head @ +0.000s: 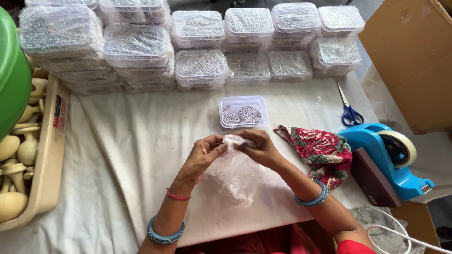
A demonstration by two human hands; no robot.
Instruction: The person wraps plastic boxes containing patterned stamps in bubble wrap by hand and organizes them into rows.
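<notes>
Crinkled clear bubble wrap [235, 171] hangs between the two hands above the middle of the counter [141, 136], its top edge bunched where the fingers meet and its loose end draping down toward the person. The left hand [205, 153] is closed on the upper left of the wrap, thumb and fingertips pinching it; the right hand [259, 146] is closed on the same bunched top from the other side, fingers curled over it. Whether anything lies inside the bunched wrap cannot be told. Each wrist wears a blue bangle, and the left wrist also has a thin red thread.

Just beyond the hands sits a small clear rectangular plastic box [243, 111], open, with two silvery patterned ornaments lying side by side inside. To the right of the right hand, touching the cloth, lies a crumpled red, green and white crocheted cloth [322, 150]. Further right stands a blue tape dispenser [391, 157] with a roll of pale tape, and behind it blue-handled scissors [349, 110] lie flat. Along the far edge of the counter, stacks of clear plastic boxes wrapped in bubble film [197, 47] stand in rows. At the left edge a beige plastic tray [49, 160] holds pale wooden turned pieces, beside a green plastic tub [12, 80]. A white cloth covers the counter.
</notes>
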